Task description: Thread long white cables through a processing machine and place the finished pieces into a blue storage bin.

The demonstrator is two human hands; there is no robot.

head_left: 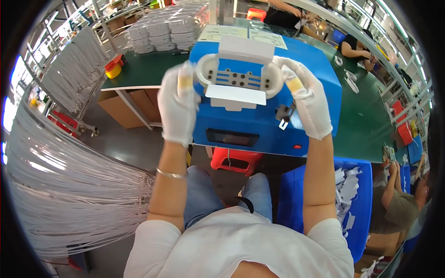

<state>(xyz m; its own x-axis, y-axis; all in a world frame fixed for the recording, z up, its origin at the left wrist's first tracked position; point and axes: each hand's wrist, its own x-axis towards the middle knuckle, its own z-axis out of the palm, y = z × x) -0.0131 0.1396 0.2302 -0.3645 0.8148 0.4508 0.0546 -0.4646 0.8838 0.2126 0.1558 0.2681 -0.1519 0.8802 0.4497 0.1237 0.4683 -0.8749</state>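
A white oval loop [207,70], seemingly coiled cable, lies around a slotted metal plate [238,78] on top of a blue machine [320,78]. White card flaps [245,49] stand up behind the plate, and another white flap [237,95] tilts out in front. My left hand [178,104], in a white glove with yellow tape on the thumb, is beside the loop's left end; motion blurs its fingers. At the right end, my gloved right hand [309,99] has its forefinger stretched along the loop's edge and its taped thumb apart from it. Whether it touches the loop is unclear.
White cables [88,185] hang in a thick bundle at my left. A blue bin [366,204] with white scraps stands at lower right. A red stool [236,160] is under the machine. Stacked white bundles [162,30] and a yellow-red tape roll [113,68] sit on the green table. Co-workers sit nearby.
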